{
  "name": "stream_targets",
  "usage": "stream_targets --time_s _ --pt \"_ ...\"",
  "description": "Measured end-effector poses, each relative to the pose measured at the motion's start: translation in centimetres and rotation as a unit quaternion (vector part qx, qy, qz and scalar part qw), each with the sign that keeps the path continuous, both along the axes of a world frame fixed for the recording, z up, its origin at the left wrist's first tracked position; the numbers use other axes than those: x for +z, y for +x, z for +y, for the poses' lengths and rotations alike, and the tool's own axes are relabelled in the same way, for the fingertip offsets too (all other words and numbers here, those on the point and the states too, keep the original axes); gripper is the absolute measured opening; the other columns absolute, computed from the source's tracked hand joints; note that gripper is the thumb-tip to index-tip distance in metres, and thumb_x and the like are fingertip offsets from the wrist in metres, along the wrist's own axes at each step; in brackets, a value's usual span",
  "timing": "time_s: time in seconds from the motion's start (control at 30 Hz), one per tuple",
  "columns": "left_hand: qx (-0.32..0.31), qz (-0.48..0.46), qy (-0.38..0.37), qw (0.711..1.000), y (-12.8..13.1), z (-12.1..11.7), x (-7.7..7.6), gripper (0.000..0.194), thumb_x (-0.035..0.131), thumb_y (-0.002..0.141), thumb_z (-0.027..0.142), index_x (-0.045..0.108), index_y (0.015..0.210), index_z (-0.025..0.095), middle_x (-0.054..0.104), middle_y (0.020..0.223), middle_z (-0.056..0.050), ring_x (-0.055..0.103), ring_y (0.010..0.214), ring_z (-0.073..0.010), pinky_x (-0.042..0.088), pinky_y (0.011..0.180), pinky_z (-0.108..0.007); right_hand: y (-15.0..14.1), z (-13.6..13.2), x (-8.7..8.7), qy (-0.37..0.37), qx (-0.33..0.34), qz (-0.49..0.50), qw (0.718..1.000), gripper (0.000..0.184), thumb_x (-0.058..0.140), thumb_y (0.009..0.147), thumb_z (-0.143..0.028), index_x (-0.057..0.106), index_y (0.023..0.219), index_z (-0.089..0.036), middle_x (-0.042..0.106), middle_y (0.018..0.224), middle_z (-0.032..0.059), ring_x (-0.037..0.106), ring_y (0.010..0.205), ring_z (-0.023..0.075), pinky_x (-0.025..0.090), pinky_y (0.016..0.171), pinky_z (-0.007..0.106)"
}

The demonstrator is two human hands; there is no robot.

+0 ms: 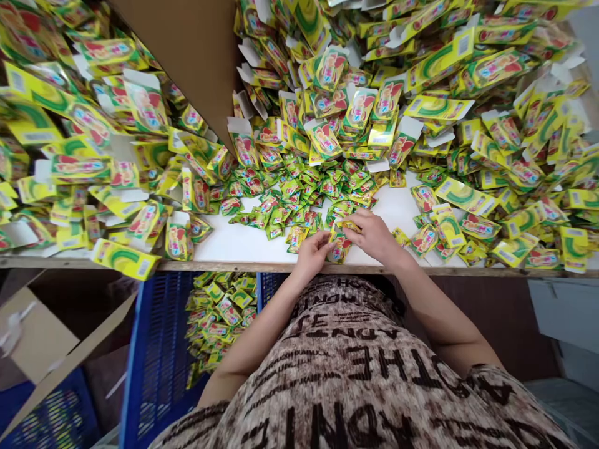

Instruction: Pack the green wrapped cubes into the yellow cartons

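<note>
Near the front edge of the white tabletop (262, 246), my left hand (312, 254) pinches the left side of a small yellow-green candy box (340, 247) printed with a red fruit picture. My right hand (373, 237) is at the box's top right, its thumb and fingers closed on a small yellow piece (349, 226) that may be a sachet or the box's flap. Just beyond both hands lies a loose heap of small green sachets (299, 199). A yellow sachet (296, 237) rests left of my left hand.
Piles of yellow-green boxes (449, 112), many with raised white flaps, spread across the back and right. More boxes (107, 168) cover the left, beside a brown cardboard panel (187, 56). Below the edge stands a blue crate (154, 349) holding boxes, with an open carton (47, 337) leftward.
</note>
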State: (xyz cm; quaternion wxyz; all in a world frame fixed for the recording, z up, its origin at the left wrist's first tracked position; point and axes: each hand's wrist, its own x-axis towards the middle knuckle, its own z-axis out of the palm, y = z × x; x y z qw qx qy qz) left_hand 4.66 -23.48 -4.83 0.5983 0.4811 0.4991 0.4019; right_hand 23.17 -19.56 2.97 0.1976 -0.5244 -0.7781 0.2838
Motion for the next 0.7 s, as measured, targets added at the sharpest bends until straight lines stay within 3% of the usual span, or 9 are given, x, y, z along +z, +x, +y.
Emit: stream_targets --time_s 0.17,0.23,0.33,0.43,0.53,0.7 --pt "-0.01 -0.039 0.003 0.999 0.5 0.0 0.8 0.036 0.077 0.077 0.044 0.067 0.098 0.017 0.071 0.088 -0.002 0.065 0.083 -0.0172 0.052 0.078 -0.029 -0.5 1.0 1.6 -0.031 0.089 -0.116 0.989 0.014 0.058 0.087 -0.015 0.07 0.082 -0.018 0.059 0.083 0.0064 0.055 0.074 0.0187 0.038 0.066 0.03" --pt "-0.011 -0.052 0.002 0.999 0.7 0.3 1.4 0.036 0.078 0.076 0.047 0.067 0.093 0.017 0.069 0.083 -0.001 0.062 0.079 -0.0165 0.051 0.073 -0.027 -0.4 1.3 2.1 -0.036 0.121 -0.118 0.985 0.008 0.062 0.085 -0.014 0.069 0.085 -0.018 0.062 0.087 0.0077 0.055 0.074 0.019 0.038 0.065 0.03" --pt "-0.016 -0.064 -0.004 0.998 0.9 0.6 2.0 0.036 0.08 0.075 0.049 0.066 0.082 0.017 0.063 0.073 0.001 0.056 0.07 -0.0144 0.046 0.066 -0.026 -0.2 1.4 2.4 -0.043 0.088 -0.064 0.993 0.018 0.066 0.083 -0.013 0.068 0.099 -0.02 0.065 0.088 0.005 0.057 0.076 0.0193 0.039 0.068 0.03" --pt "-0.037 -0.076 -0.003 0.996 0.8 0.6 2.2 0.034 0.08 0.075 0.047 0.067 0.082 0.016 0.063 0.074 0.001 0.054 0.07 -0.0139 0.045 0.067 -0.026 0.1 1.4 1.9 -0.007 0.054 -0.011 0.998 0.011 0.064 0.085 -0.014 0.07 0.092 -0.021 0.064 0.083 0.003 0.056 0.078 0.0191 0.041 0.071 0.031" --pt "-0.048 -0.057 0.004 0.997 0.6 0.4 2.1 0.034 0.079 0.075 0.047 0.068 0.086 0.017 0.065 0.076 0.001 0.055 0.071 -0.0145 0.045 0.069 -0.026 0.1 1.3 0.6 0.048 0.091 0.012 0.995 0.009 0.069 0.085 -0.018 0.075 0.081 -0.022 0.065 0.093 0.0064 0.056 0.093 0.0228 0.045 0.083 0.037" --pt "-0.054 -0.049 0.009 0.997 0.5 0.1 1.7 0.036 0.08 0.073 0.049 0.069 0.084 0.016 0.068 0.08 0.0 0.058 0.076 -0.0158 0.046 0.074 -0.027 0.3 0.7 -0.9 -0.032 0.192 0.03 0.98 0.019 0.065 0.091 -0.027 0.079 0.077 -0.027 0.067 0.121 0.0075 0.052 0.12 0.0292 0.04 0.104 0.053"
